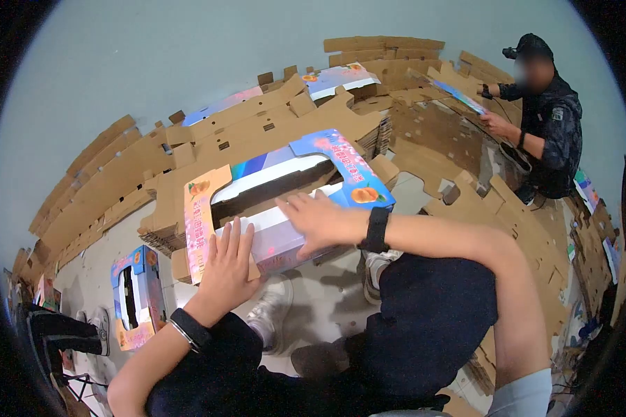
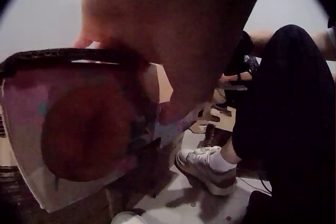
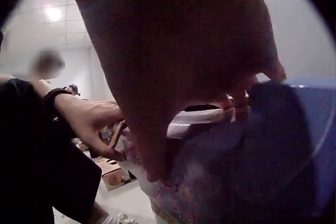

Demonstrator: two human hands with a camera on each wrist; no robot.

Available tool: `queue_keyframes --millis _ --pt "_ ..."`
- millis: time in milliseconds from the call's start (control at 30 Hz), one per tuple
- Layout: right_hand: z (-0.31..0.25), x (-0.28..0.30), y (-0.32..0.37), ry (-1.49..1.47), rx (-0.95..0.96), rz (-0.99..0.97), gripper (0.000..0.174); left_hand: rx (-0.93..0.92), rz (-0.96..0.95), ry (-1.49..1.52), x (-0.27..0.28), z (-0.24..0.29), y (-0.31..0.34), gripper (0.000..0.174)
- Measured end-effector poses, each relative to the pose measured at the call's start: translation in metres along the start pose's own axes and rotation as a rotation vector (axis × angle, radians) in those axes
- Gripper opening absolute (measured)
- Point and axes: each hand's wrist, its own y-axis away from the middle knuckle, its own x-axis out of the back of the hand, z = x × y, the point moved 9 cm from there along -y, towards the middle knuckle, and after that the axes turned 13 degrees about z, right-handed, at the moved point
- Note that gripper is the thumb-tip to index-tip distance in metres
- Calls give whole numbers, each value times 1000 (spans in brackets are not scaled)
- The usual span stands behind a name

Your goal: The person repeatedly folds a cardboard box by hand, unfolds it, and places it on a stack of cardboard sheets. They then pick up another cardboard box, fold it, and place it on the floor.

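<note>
A printed fruit carton [image 1: 278,244] with a long opening in its top rests on a stack of flat brown cardboard in front of me. My left hand [image 1: 224,267] lies on its near left corner, fingers extended over the orange-and-pink end panel. Farther right, my right hand [image 1: 320,221] presses the near top edge with spread fingers, the thumb down along the lilac front side. In the right wrist view, that right hand [image 3: 178,61] spans the edge beside the blue corner panel. The left hand [image 2: 157,19] hides part of the carton in the left wrist view.
A second printed carton [image 1: 138,295] stands on the floor at left. Flat cardboard pieces [image 1: 257,115] line the wall, and more cover the floor at right. A person [image 1: 549,125] in dark clothes holds a printed sheet [image 1: 459,96] there. Another person's shoe [image 1: 99,330] shows at left.
</note>
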Motion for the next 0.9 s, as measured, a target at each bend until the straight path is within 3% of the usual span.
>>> queue_keyframes --millis 33,200,300,367,433,467,533,600,633,733,800,833,900 --pt "-4 7 3 -10 2 102 117 -20 -12 26 1 1 3 95" --pt "-14 28 12 21 114 47 100 -58 -36 189 17 10 7 95" --pt "-20 37 24 83 167 88 96 -60 -12 217 24 15 5 87" --pt "-21 45 32 104 191 107 99 -12 97 226 33 7 2 72" --pt "-28 72 33 270 332 277 97 36 149 215 39 -6 -6 68" --pt "-28 78 34 353 342 230 91 84 188 209 42 -13 -6 64" --pt "-16 90 30 473 412 331 79 138 285 172 50 -19 -6 53" --pt "6 118 22 501 362 515 73 103 265 145 52 -15 -8 50" --pt "19 128 13 477 241 495 63 77 234 148 50 -9 -10 48" --pt "50 127 6 725 -52 512 56 -84 176 32 40 11 -14 49" --pt "37 88 -3 422 -2 376 53 -84 99 70 32 16 -16 49" --pt "15 80 -5 176 -44 122 54 -91 68 79 31 19 -16 53" --pt "-12 44 4 -13 54 130 63 -84 55 66 26 17 -14 57"
